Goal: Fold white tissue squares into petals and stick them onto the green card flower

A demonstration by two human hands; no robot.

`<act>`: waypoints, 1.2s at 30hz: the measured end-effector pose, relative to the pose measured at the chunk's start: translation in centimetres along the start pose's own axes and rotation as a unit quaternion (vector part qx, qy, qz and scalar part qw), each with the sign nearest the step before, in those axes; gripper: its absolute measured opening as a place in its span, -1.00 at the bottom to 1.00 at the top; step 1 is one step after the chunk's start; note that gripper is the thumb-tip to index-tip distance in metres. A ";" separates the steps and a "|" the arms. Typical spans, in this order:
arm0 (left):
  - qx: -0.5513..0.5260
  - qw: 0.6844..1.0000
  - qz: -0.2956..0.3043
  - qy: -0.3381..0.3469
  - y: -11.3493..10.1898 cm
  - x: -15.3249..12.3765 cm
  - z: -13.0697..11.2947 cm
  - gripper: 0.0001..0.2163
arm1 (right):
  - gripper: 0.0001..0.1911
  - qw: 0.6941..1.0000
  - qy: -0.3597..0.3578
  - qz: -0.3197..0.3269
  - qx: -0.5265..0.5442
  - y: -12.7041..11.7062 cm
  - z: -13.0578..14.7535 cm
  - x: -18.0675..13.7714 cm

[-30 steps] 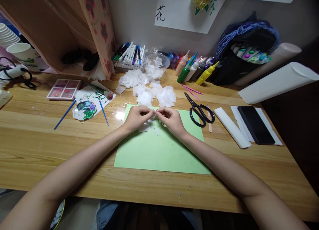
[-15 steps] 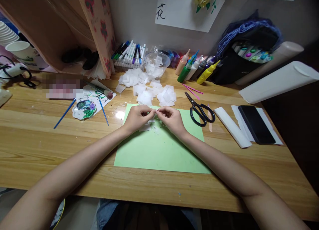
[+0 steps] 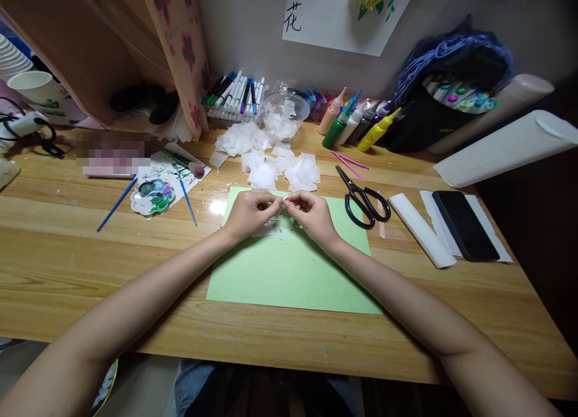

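Observation:
Over the upper part of a green sheet of paper (image 3: 289, 278), my left hand (image 3: 253, 212) and my right hand (image 3: 311, 215) meet fingertip to fingertip. Both are closed in a pinch. A tiny whitish piece shows between the fingertips; it is too small to name for certain. Loose white paper scraps (image 3: 282, 234) lie on the green sheet just under the hands, partly covered by them. Beyond the sheet are piles of white paper squares (image 3: 302, 173), and a clear plastic bowl (image 3: 286, 117) holds more of them.
Black-handled scissors (image 3: 363, 200) overlap the sheet's right edge, beside a wooden stick (image 3: 382, 224). A paper roll (image 3: 422, 230) and a phone (image 3: 465, 225) lie further right. Paint bottles (image 3: 336, 128) and markers (image 3: 235, 94) stand at the back. A paint palette (image 3: 152, 197) and brushes (image 3: 116, 204) are left.
Both hands keep nearly the same place and pinch, with only slight finger movement. The camera view has shifted a little.

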State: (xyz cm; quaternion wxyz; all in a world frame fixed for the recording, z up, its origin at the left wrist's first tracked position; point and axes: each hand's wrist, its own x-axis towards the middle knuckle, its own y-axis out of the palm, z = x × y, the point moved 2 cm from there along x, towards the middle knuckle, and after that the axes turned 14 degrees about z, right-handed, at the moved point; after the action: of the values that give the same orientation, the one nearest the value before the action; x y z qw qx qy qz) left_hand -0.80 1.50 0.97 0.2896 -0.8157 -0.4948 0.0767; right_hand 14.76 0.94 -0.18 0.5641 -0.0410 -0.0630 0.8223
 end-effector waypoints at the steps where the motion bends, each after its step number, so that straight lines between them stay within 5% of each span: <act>1: 0.000 1.000 -0.001 0.000 0.0 0.0 0.0 -0.76 | -0.74 1.000 0.000 0.001 -0.001 0.0 0.0 0.0; 36: -0.004 1.000 0.009 -0.011 0.0 0.0 0.0 -0.74 | -0.74 1.000 0.005 0.014 0.010 0.1 0.1 -0.1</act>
State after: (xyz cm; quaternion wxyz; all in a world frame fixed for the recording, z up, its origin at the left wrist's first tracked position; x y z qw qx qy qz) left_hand -0.82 1.52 0.95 0.2803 -0.8204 -0.4910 0.0858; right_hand 14.68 0.84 -0.15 0.5533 -0.0400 -0.0512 0.8304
